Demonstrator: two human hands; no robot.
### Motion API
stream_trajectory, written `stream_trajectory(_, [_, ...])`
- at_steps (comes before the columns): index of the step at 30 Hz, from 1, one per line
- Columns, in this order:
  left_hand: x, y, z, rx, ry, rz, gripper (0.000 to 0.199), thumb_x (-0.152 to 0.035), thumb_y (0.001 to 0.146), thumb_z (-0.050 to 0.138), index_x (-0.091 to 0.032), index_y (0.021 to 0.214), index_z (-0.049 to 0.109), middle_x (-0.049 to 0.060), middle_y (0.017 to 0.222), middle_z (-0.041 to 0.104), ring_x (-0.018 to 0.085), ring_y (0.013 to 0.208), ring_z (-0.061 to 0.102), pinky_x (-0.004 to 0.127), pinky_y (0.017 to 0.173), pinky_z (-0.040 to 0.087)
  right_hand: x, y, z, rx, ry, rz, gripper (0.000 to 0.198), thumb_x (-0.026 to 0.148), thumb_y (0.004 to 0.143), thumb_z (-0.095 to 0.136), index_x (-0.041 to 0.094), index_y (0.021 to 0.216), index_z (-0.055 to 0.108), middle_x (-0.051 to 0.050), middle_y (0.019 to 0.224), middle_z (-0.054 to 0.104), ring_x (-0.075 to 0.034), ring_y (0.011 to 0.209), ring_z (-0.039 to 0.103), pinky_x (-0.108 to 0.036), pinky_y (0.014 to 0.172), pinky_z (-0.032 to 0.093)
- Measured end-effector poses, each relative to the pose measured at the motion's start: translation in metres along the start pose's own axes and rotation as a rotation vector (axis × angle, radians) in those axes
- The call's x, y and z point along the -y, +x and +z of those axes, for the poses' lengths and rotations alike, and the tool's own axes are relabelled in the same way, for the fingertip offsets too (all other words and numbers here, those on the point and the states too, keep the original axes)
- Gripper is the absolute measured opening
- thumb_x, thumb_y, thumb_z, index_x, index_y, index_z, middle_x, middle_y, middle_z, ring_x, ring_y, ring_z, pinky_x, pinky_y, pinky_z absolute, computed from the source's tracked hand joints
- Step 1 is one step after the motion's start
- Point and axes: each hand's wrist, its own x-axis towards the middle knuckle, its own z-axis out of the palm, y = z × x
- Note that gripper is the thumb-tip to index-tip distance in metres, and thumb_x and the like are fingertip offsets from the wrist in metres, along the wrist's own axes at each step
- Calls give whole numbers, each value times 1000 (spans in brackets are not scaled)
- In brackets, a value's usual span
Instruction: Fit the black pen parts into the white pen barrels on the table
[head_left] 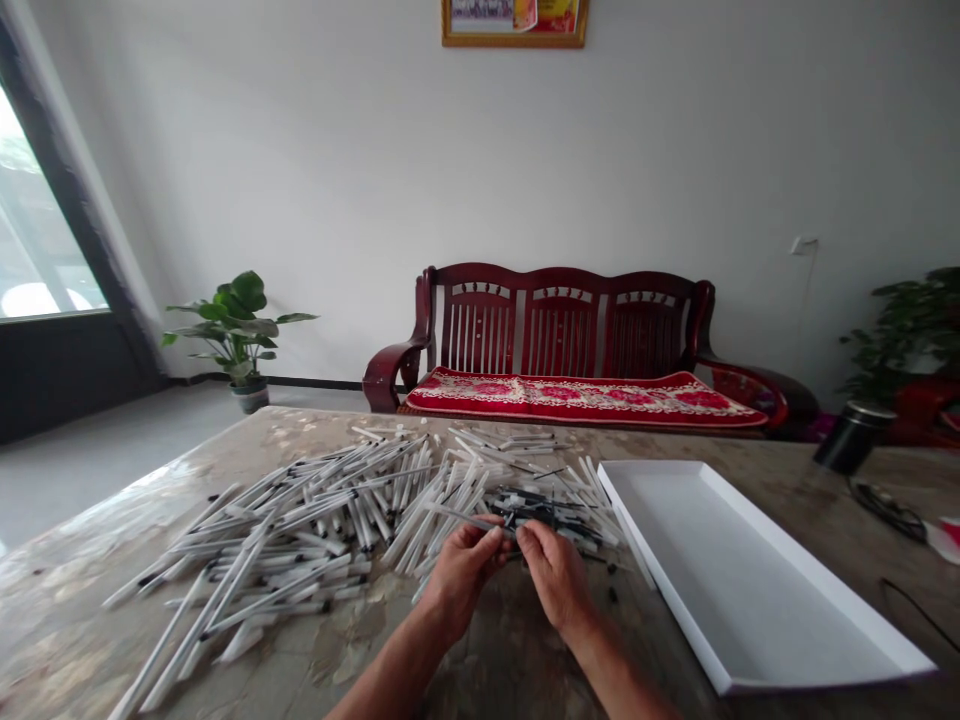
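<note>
My left hand is closed, thumb and fingers pinching a slim whitish pen barrel that points up and to the left. Close beside it, my right hand is pinched at the barrel's near end, on a small part that the fingers hide. Just beyond both hands lies a heap of black pen parts, too jumbled to tell apart. White pen barrels are strewn behind and left of my left hand. Further left spreads a large pile of white pens with black ends.
A shallow white box lid lies on the patterned table at the right. Behind it stand a black cylinder and a coiled dark cable. Beyond the table are a dark red wooden bench and a potted plant.
</note>
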Motion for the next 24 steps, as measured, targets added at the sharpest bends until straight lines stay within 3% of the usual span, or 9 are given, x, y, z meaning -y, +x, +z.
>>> stream_trajectory(6, [-1, 5, -2, -108, -8, 112, 44, -35, 50, 92, -15, 82, 70, 1, 73, 71, 12, 65, 67, 21, 62, 54, -12, 5, 5, -74, 104, -3, 34, 43, 91, 51, 21, 70, 66, 0, 60, 65, -15, 57, 58, -22, 53, 40])
stream_trajectory(14, [1, 9, -7, -217, -41, 120, 36, -28, 53, 91, -14, 78, 69, -1, 69, 69, 12, 62, 67, 20, 60, 55, -11, 6, 3, -129, 94, -143, 16, 29, 85, 59, 22, 83, 73, -4, 79, 72, -20, 77, 67, -27, 73, 50])
stream_trajectory(18, [2, 11, -8, -225, -44, 121, 30, -24, 57, 89, -14, 79, 70, 0, 71, 71, 13, 66, 69, 21, 63, 56, -14, 6, 5, -100, 142, -65, 20, 32, 87, 57, 22, 92, 72, -5, 87, 75, -20, 80, 69, -27, 73, 52])
stream_trajectory(24, [8, 11, -6, -179, -53, 128, 35, -26, 52, 91, -14, 77, 70, -1, 66, 70, 12, 61, 67, 21, 61, 56, -17, 7, 6, -127, 86, 26, 31, 43, 89, 53, 21, 76, 70, -4, 70, 72, -20, 67, 67, -25, 61, 48])
